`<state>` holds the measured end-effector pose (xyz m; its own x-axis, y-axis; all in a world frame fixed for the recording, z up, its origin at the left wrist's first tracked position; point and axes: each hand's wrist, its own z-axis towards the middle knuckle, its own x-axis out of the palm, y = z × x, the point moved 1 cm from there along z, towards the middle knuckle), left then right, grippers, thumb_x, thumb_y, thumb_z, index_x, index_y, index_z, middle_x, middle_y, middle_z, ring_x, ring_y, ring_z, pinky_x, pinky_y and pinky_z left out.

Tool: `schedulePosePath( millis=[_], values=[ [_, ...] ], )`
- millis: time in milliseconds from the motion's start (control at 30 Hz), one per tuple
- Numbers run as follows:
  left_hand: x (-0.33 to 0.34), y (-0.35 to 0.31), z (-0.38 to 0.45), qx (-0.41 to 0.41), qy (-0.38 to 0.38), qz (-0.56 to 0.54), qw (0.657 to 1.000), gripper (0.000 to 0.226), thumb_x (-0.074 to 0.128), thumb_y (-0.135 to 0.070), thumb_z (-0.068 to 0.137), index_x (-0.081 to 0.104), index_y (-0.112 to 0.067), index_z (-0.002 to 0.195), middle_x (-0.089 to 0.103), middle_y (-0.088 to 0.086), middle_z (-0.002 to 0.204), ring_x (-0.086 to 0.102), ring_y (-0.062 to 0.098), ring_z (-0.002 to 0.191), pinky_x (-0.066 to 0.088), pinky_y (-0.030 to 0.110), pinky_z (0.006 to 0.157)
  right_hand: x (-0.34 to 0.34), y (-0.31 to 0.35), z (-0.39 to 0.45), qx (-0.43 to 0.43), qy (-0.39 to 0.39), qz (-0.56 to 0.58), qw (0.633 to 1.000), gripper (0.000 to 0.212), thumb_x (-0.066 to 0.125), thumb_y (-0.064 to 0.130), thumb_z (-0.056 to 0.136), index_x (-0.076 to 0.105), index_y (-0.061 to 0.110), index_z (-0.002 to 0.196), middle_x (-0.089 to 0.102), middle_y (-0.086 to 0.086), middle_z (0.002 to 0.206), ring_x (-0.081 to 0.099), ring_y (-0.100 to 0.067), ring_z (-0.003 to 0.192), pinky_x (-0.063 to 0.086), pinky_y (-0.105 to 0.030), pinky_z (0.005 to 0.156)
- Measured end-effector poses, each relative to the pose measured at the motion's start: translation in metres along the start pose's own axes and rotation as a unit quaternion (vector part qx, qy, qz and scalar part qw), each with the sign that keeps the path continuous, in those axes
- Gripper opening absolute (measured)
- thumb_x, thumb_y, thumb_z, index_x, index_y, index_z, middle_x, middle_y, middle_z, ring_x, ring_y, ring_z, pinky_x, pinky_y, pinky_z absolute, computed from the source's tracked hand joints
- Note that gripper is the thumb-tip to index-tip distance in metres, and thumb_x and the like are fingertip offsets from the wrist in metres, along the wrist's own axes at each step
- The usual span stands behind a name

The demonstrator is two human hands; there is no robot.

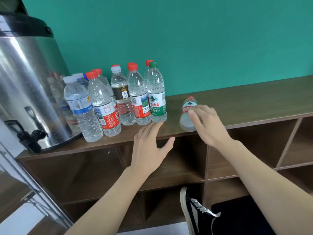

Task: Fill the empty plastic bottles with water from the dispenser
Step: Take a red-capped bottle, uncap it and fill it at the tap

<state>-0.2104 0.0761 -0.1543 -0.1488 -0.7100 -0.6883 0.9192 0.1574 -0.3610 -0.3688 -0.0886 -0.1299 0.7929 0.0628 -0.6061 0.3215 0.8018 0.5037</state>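
Several capped plastic bottles stand in a cluster on the wooden shelf top, among them a green-capped bottle at the right end. A red-labelled bottle lies on its side, apart to the right, near the front edge. My right hand hovers over that lying bottle with fingers spread and slightly bent; contact is unclear. My left hand is open with straight fingers, its fingertips just below the green-capped bottle's base. The steel water dispenser stands at the left, its black tap at the bottom front.
A teal wall backs the shelf. Open wooden cubbies lie below the top. My black shoe is raised near the lower cubbies. A metal frame runs at the lower left.
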Motion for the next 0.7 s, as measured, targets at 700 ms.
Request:
schedulePosePath(
  millis=[700],
  values=[
    [-0.027,0.019,0.007,-0.068,0.033,-0.149,0.986,0.055,0.084,-0.032,0.086,0.06,-0.035,0.135,0.055,-0.029,0.132,0.053,-0.014,0.119,0.041,0.002,0.091,-0.003,-0.025,0.016,0.192,0.02,0.126,0.973,0.065,0.045,0.063,0.099,0.039,0.025,0.152,0.064,-0.004,0.13,0.067,-0.02,0.102,0.051,-0.039,0.098]
  ],
)
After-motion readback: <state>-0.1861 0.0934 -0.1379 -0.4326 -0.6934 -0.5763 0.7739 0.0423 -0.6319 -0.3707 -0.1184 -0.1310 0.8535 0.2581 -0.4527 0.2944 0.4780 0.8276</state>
